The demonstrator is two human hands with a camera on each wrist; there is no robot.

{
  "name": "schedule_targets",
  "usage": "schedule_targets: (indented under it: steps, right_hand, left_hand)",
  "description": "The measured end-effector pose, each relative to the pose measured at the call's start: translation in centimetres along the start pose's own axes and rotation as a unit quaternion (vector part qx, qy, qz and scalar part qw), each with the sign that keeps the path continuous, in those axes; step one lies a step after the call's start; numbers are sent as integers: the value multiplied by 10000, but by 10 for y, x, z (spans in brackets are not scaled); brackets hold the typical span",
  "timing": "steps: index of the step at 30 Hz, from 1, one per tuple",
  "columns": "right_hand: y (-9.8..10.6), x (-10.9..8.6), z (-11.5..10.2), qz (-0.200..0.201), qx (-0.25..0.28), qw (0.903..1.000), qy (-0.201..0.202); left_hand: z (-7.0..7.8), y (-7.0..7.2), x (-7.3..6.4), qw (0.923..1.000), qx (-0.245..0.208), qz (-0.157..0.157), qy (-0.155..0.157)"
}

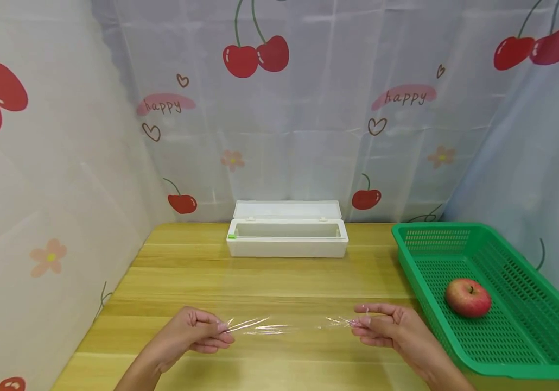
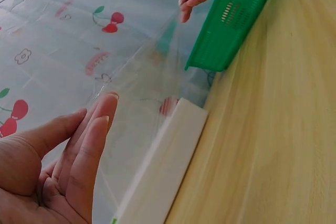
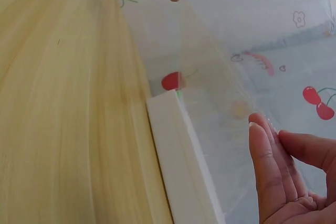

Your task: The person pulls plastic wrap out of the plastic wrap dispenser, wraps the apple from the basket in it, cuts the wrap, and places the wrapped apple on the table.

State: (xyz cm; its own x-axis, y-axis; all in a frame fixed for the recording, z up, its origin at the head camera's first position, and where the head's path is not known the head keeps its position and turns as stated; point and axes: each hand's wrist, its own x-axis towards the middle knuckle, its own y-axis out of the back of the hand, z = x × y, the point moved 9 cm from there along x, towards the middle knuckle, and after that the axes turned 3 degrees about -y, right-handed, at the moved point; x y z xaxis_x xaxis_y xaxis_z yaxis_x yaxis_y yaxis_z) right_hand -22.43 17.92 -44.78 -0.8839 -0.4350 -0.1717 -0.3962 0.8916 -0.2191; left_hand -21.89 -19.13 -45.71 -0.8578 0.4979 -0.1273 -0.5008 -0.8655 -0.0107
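Head view shows a sheet of clear film (image 1: 265, 328) stretched between two hands, near the bottom of the picture at about 6 o'clock. Bright creases run across it toward each end, while its middle is so transparent that its full outline cannot be told. At its 9 o'clock end, the left hand (image 1: 196, 331) pinches the film between thumb and fingers. At its 3 o'clock end, the right hand (image 1: 396, 328) pinches it too, the film bunched at the thumb and the index finger reaching out above. Both wrist views show the film's edge as a thin line running from one hand to the other, with things behind visible through it.

At 12 o'clock from the film, well apart from the hands, a long white box (image 1: 286, 248) stands on the wooden surface (image 1: 172, 271). Its lid (image 1: 286, 209) is raised along the back, and a small green piece (image 1: 232, 236) sits at its front left corner.

At 3 o'clock, just beyond the right hand, is a green basket (image 1: 455, 347) with slotted walls, holding one red apple (image 1: 468, 298). A curtain (image 1: 304, 108) printed with cherries, hearts and flowers encloses the far side and both flanks.
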Motion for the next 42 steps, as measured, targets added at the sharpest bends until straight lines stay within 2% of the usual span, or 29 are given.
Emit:
schedule_targets:
  steps: [5, 13, 20, 27, 34, 42]
  right_hand:
    - [1, 3, 8, -180, -188, 9997, 5]
    - [0, 8, 26, -610, -42, 9981, -37]
    - [9, 13, 41, -359, -269, 9984, -349]
    - [11, 13, 60, -358, -310, 9975, -518]
    - [15, 17, 69, -185, -479, 9963, -688]
    - [15, 20, 74, -385, -478, 9962, -617]
  left_hand:
    - [-8, -1, 2, 9999, 27, -120, 18]
    - [-25, -3, 8, 9990, 180, -403, 98]
    - [-40, -2, 11, 9983, 234, -444, 294]
    - [-59, -6, 11, 9968, 253, -584, 493]
    - [-67, -5, 15, 9964, 148, -671, 492]
    - [-73, -3, 18, 9963, 87, -692, 511]
